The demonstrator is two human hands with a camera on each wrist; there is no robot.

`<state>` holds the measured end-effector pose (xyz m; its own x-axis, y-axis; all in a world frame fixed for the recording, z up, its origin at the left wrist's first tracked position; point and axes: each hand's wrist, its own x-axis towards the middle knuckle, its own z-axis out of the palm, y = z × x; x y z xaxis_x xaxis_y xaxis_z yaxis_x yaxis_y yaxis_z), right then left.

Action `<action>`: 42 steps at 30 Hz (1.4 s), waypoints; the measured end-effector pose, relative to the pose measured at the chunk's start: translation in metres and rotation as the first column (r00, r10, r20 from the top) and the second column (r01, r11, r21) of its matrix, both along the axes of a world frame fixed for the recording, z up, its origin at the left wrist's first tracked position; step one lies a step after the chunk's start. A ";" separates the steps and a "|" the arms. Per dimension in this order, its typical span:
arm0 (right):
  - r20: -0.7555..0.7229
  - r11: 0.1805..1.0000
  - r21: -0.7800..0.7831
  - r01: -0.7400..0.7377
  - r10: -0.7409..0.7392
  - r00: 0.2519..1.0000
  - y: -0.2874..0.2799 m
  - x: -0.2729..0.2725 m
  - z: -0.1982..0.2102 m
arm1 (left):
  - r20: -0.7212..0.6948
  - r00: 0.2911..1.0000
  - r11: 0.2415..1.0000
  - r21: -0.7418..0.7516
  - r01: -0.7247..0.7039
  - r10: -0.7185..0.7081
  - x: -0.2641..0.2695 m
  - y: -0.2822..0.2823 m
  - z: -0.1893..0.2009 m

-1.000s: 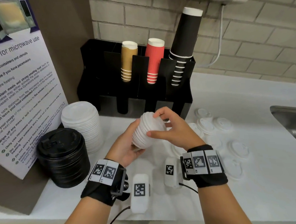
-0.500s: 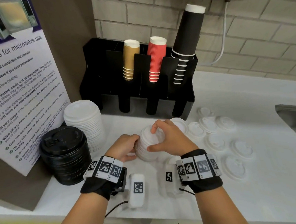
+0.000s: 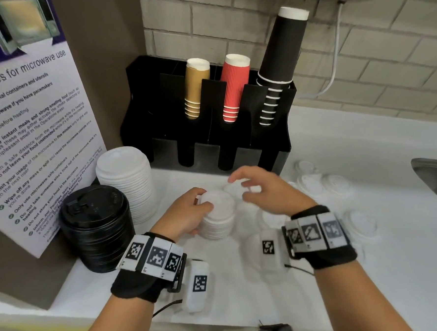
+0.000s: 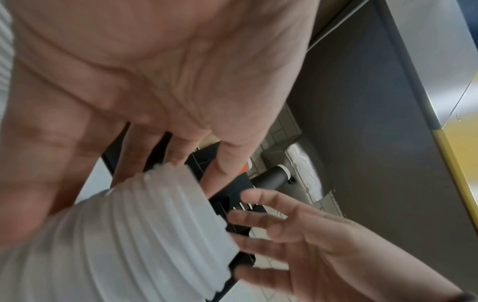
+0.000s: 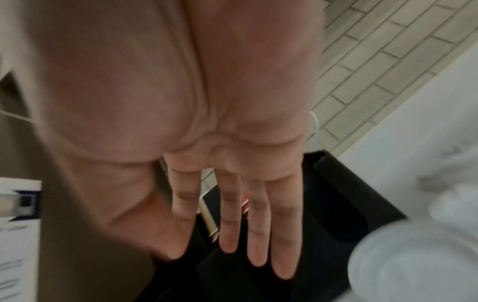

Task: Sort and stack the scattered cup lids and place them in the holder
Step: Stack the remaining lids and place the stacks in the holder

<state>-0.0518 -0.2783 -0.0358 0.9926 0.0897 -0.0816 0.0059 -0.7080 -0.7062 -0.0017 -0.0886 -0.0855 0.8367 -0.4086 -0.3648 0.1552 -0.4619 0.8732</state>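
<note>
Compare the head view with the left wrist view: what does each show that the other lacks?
Head view only: the black lid stack, the tall white lid stack, loose white lids and the sink. Left wrist view only: the left hand's palm and the small stack's ribbed side. Both: the left hand gripping the small white lid stack, right hand open.

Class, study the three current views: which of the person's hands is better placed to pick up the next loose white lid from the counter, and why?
Right. The right hand is open and free, nearest the loose lids. The left hand grips the small white lid stack.
</note>
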 end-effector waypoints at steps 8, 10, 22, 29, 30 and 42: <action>-0.424 0.735 -0.597 -0.321 0.051 0.904 -0.010 0.064 -0.018 | 0.038 0.999 1.000 0.010 0.003 -0.003 -0.005 -0.001 0.005; -0.461 0.655 -0.653 -0.380 0.054 0.886 -0.004 0.072 -0.027 | 0.095 0.993 0.997 0.044 0.059 -0.063 -0.005 0.000 0.006; -0.234 0.812 -0.530 -0.245 0.138 0.962 -0.015 0.076 -0.020 | 0.182 0.963 0.975 0.133 0.176 -0.199 -0.001 0.008 0.000; -0.072 0.983 -0.001 -0.186 0.185 0.980 -0.012 0.036 0.007 | 0.138 0.975 0.984 0.051 0.168 -0.174 0.001 0.011 -0.008; -0.049 0.978 -0.020 -0.207 0.206 0.977 -0.009 0.031 0.007 | 0.132 0.975 0.984 0.048 0.172 -0.177 0.001 0.011 -0.008; 0.008 0.944 -0.234 -0.234 0.242 0.970 0.023 0.020 -0.003 | 0.108 0.984 0.990 -0.001 0.143 -0.142 0.002 0.010 -0.012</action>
